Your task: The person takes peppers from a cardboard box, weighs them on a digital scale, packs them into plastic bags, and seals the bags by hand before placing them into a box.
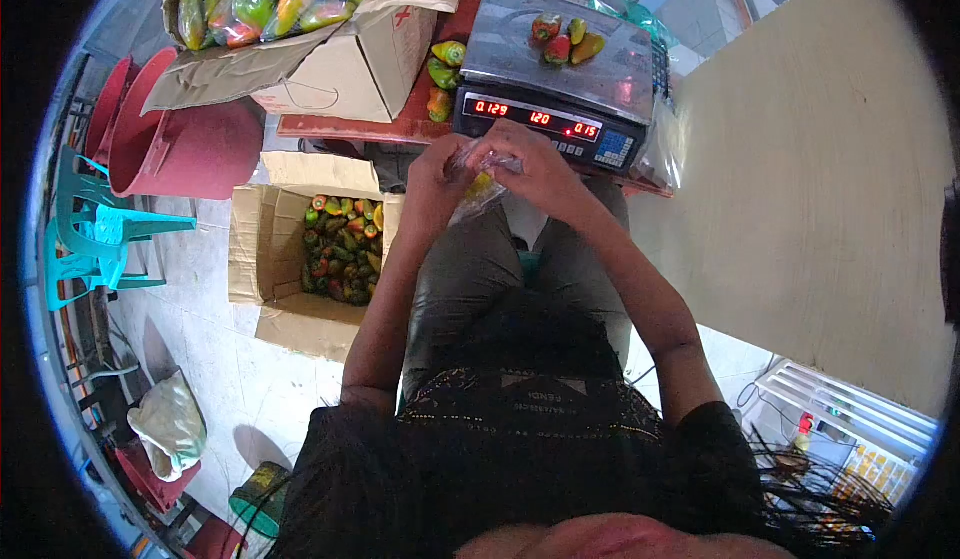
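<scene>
Both my hands are at the top of a clear plastic bag (482, 195) with something yellow inside, held above my lap in front of the scale. My left hand (437, 181) is closed on the bag's left side. On its right side my right hand (522, 162) has its fingers pressed together on the plastic. Several red and yellow-green peppers (558, 50) lie on the steel plate of the digital scale (500, 34), whose red display is lit. A few more peppers (441, 74) sit on the red table (400, 131) left of the scale.
An open carton (345, 74) at the upper left holds bagged peppers. Another carton (268, 234) with loose peppers stands on the floor. Red tubs (205, 149) and a turquoise chair (95, 224) are at the left. A large pale board (810, 179) fills the right side.
</scene>
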Action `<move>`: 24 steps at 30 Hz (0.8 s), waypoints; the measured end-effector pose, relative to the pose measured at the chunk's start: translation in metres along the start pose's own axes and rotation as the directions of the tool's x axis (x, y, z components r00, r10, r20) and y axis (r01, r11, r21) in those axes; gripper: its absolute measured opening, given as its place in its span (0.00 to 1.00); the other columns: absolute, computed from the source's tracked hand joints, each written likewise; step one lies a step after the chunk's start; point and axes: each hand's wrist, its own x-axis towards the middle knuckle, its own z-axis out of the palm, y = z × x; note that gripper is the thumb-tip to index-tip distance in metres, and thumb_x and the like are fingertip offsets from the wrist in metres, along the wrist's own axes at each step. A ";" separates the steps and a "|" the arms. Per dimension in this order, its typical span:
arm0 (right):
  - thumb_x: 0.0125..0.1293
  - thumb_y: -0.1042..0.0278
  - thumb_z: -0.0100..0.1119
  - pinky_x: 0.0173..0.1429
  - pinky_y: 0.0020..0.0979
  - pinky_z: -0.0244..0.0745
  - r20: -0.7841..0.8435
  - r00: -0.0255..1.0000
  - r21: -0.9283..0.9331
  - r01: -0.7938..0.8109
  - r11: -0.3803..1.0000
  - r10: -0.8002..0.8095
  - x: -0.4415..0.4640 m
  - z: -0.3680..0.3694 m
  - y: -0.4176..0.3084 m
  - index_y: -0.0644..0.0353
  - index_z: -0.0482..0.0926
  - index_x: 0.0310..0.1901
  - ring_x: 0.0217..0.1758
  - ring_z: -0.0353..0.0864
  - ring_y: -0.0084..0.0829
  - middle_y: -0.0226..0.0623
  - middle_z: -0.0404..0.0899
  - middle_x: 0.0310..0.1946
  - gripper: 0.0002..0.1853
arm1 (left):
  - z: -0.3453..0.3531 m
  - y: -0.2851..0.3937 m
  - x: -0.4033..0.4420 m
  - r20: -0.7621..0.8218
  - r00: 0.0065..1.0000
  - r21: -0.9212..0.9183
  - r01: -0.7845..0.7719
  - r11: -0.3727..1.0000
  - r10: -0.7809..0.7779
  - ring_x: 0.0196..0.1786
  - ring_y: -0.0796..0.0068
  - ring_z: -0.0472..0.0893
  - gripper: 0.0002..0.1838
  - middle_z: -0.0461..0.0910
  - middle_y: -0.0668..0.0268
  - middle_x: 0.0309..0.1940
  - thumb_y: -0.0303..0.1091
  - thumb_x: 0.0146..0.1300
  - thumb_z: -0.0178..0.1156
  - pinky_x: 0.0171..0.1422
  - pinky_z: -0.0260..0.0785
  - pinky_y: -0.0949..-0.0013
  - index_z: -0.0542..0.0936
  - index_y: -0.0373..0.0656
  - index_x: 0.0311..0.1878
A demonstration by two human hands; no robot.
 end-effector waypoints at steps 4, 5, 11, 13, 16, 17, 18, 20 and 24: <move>0.62 0.68 0.62 0.57 0.32 0.71 -0.212 0.976 -0.014 0.044 0.999 -0.046 0.011 -0.030 0.015 0.59 0.81 0.44 0.48 0.77 0.31 0.33 0.78 0.43 0.10 | -0.009 -0.002 0.013 0.016 1.000 -0.082 0.019 0.996 -0.017 0.33 0.71 0.79 0.09 0.79 0.58 0.29 0.25 0.56 0.62 0.40 0.70 0.68 0.78 0.35 0.40; 0.62 0.67 0.62 0.56 0.31 0.71 -0.309 0.950 -0.035 0.025 0.999 -0.035 0.014 -0.042 0.023 0.59 0.81 0.44 0.47 0.78 0.30 0.34 0.78 0.42 0.10 | -0.010 -0.003 0.013 0.017 0.999 -0.084 0.035 0.996 -0.034 0.32 0.73 0.78 0.08 0.79 0.59 0.28 0.25 0.56 0.62 0.40 0.70 0.68 0.78 0.35 0.40; 0.61 0.60 0.59 0.52 0.47 0.72 -0.571 0.815 -0.635 -0.362 0.682 -0.099 0.064 -0.145 0.149 0.54 0.81 0.46 0.47 0.80 0.44 0.42 0.83 0.40 0.13 | -0.014 0.003 0.012 -0.091 0.994 -0.235 0.038 0.971 -0.061 0.30 0.80 0.76 0.06 0.78 0.65 0.25 0.26 0.57 0.62 0.38 0.69 0.72 0.79 0.35 0.37; 0.60 0.56 0.60 0.53 0.51 0.70 -0.546 0.838 -0.738 -0.485 0.469 0.009 0.079 -0.148 0.150 0.53 0.80 0.48 0.51 0.78 0.47 0.42 0.83 0.42 0.17 | -0.013 -0.009 0.014 -0.101 0.992 -0.256 0.044 0.966 -0.072 0.29 0.81 0.75 0.06 0.78 0.66 0.25 0.26 0.57 0.62 0.37 0.68 0.73 0.79 0.35 0.37; 0.60 0.48 0.59 0.57 0.57 0.65 -0.532 0.833 -0.809 -0.553 0.201 0.151 0.101 -0.147 0.167 0.47 0.79 0.52 0.59 0.73 0.49 0.41 0.82 0.47 0.22 | -0.024 -0.006 0.015 -0.082 0.983 -0.192 0.145 0.971 -0.163 0.29 0.83 0.73 0.06 0.77 0.67 0.25 0.27 0.57 0.63 0.36 0.67 0.73 0.80 0.36 0.36; 0.60 0.45 0.58 0.59 0.59 0.63 -0.535 0.822 -0.819 -0.561 0.122 0.195 0.105 -0.148 0.176 0.45 0.78 0.54 0.61 0.71 0.49 0.41 0.82 0.49 0.23 | -0.027 -0.003 0.016 -0.067 0.977 -0.155 0.193 0.969 -0.205 0.29 0.83 0.73 0.06 0.77 0.67 0.24 0.28 0.57 0.63 0.35 0.67 0.74 0.80 0.36 0.36; 0.59 0.46 0.59 0.58 0.57 0.64 -0.535 0.825 -0.812 -0.562 0.157 0.183 0.107 -0.148 0.175 0.47 0.79 0.52 0.59 0.72 0.49 0.41 0.82 0.48 0.23 | -0.028 -0.006 0.016 -0.070 0.981 -0.245 0.160 0.956 -0.182 0.28 0.85 0.72 0.06 0.77 0.68 0.24 0.29 0.58 0.64 0.34 0.66 0.74 0.80 0.37 0.35; 0.58 0.48 0.59 0.57 0.55 0.66 -0.542 0.824 -0.793 -0.566 0.223 0.164 0.107 -0.147 0.173 0.51 0.82 0.49 0.56 0.75 0.49 0.43 0.83 0.46 0.21 | -0.029 -0.008 0.017 -0.100 0.975 -0.256 0.168 0.952 -0.199 0.28 0.85 0.71 0.06 0.77 0.69 0.24 0.29 0.59 0.64 0.34 0.66 0.75 0.80 0.37 0.35; 0.59 0.48 0.59 0.59 0.53 0.65 -0.535 0.792 -0.756 -0.605 0.251 0.295 0.112 -0.153 0.183 0.48 0.81 0.50 0.55 0.76 0.47 0.41 0.83 0.46 0.20 | -0.028 -0.011 0.016 -0.101 0.973 -0.307 0.170 0.936 -0.210 0.29 0.86 0.72 0.06 0.78 0.70 0.25 0.29 0.60 0.64 0.35 0.66 0.76 0.80 0.37 0.36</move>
